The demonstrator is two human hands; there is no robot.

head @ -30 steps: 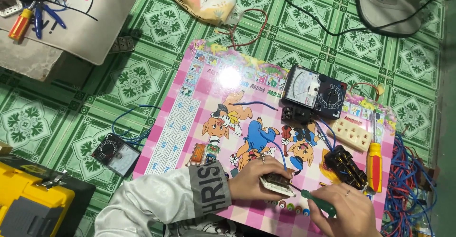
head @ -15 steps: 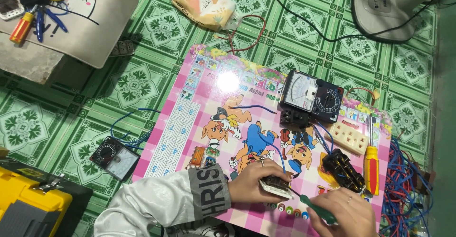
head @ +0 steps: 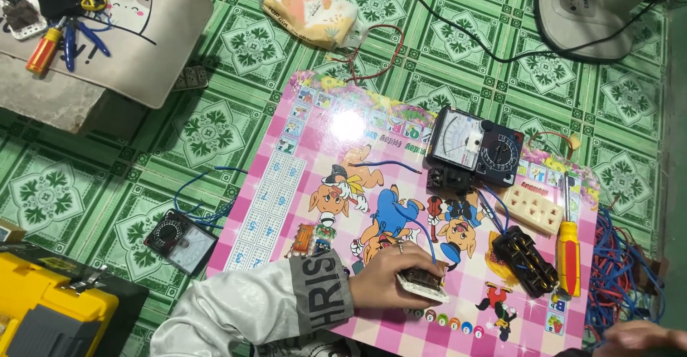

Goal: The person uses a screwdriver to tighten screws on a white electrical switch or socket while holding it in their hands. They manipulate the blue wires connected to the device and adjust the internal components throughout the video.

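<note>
green patterned floor tiles [head: 215,124] run under everything in your head view, with a pink cartoon play mat [head: 315,157] laid on them as the work surface. since a second ago your right hand [head: 637,337] has pulled away to the bottom right corner, taking the green-handled tool out of sight; only the back of the hand shows, so i cannot tell whether it is closed on anything. that leaves the small white switch module [head: 424,284] to your left hand [head: 386,280] alone, fingers curled over it and pinning it flat on the mat near the lower edge. an analog multimeter [head: 476,146] sits farther up the mat, a black terminal block [head: 524,260] and an orange-handled screwdriver [head: 568,253] lie to the right of the module, well apart from your grip.
</note>
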